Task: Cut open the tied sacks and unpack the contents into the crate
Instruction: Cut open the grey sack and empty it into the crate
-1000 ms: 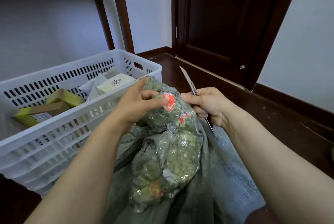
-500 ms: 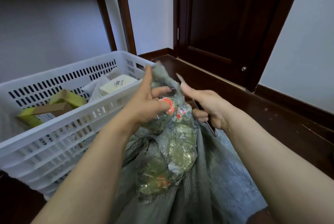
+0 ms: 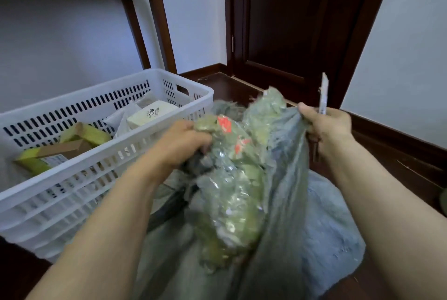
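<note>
A grey-green woven sack (image 3: 285, 203) stands on the dark floor in front of me, its mouth pulled apart. A strip of clear tape with red marks (image 3: 227, 178) covers its crumpled front. My left hand (image 3: 183, 144) grips the left side of the sack's mouth beside the tape. My right hand (image 3: 326, 125) holds the right edge of the sack and also a utility knife (image 3: 323, 92), whose blade points up. The white slotted crate (image 3: 101, 178) stands at the left, next to the sack.
In the crate lie a green-and-brown carton (image 3: 48, 154), a white box (image 3: 150, 115) and pale packets. A dark wooden door (image 3: 290, 21) is ahead, a table leg (image 3: 157, 16) behind the crate, and white walls on both sides.
My hands have drawn apart and pulled the sack's mouth wide. The right hand moved right with the knife, whose blade now points up. The view has shifted closer.
</note>
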Motion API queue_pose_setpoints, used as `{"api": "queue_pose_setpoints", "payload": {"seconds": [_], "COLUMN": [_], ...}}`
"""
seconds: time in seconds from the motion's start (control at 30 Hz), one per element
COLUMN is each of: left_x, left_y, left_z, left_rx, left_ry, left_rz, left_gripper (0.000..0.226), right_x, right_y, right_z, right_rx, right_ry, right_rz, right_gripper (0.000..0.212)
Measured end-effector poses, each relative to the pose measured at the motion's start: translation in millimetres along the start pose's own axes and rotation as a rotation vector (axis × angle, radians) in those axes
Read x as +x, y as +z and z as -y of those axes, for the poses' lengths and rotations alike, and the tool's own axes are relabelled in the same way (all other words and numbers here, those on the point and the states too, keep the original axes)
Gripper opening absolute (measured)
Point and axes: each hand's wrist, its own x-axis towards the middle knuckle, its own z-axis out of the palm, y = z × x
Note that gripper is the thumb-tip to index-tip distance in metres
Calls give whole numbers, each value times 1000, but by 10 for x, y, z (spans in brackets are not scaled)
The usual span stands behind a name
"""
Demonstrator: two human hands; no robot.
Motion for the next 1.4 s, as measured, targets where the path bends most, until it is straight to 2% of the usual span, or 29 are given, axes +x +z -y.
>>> {"api": "queue_pose_setpoints", "payload": {"seconds": [0.03, 0.1, 0.17, 0.23, 0.3, 0.4, 0.47, 0.57, 0.63, 0.7, 0.77, 0.83, 0.9, 0.97, 1.0, 1.13, 1.2, 1.23, 1.27, 1.3, 1.33, 1.4], "left_x": [-4, -41, -64, -30, 5, 39, 41, 34, 41, 44, 44, 33, 13, -31, -53, -123, -165, -171, -174, -153, -144, -113], "left_y": [-60, -118, -88, -55, -27, -17, -10, 13, 14, 19, 15, 6, -14, -29, -22, 12, -21, -40, -50, -42, -13, 54], "left_z": [-55, -113, -80, -19, 5, 24, 36, 50, 50, 32, 3, -33, -84, -162, -209, -359, -408, -404, -378, -316, -266, -188], "left_rx": [-45, -32, -12, -36, -59, -90, -105, -105, -103, -111, -128, -170, -228, -223, -194, -128, -280, -298, -194, 12, 190, 309], "left_ry": [0, 40, 70, 53, 25, 50, 61, 37, 28, 25, 22, 22, 30, 61, 78, 145, 73, 22, -27, -50, -70, -71], "left_rz": [-4, 118, 149, 62, 33, 1, -23, -48, -60, -72, -80, -90, -79, 15, 78, 306, 431, 461, 465, 455, 426, 383], "left_gripper": [17, 8, 31, 37, 42, 34, 35, 28, 22, 20, 25, 30, 33, 31, 28, 13, 5, 15, 25, 30, 29, 19], "right_x": [33, 51, 10, -67, -163, -343, -419, -477, -515, -528, -493, -409, -275, -137, -68, 84, 79, 59, 31, -3, -33, -81], "right_y": [-68, -107, -35, 110, 245, 374, 376, 338, 325, 334, 361, 368, 292, 189, 161, 266, 355, 395, 419, 428, 424, 410], "right_z": [-29, -47, -9, 99, 211, 224, 114, -77, -146, -175, -176, -137, -67, 42, 102, 262, 212, 159, 98, 42, -9, -64], "right_rx": [-67, -258, -614, -895, -806, -616, -600, -423, -344, -314, -361, -466, -464, -362, -340, -303, -451, -538, -602, -651, -714, -831], "right_ry": [-34, -71, -135, -259, -229, 72, 248, 602, 662, 616, 491, 332, 212, 113, 41, -220, -279, -248, -163, -48, 50, 139], "right_rz": [-19, 40, 110, 137, 215, 458, 610, 826, 884, 886, 831, 630, 305, 58, -12, -144, -115, -40, 68, 185, 282, 408], "right_gripper": [22, 20, 23, 25, 19, 9, 20, 34, 34, 36, 38, 36, 31, 27, 25, 13, 15, 14, 15, 15, 12, 6]}}
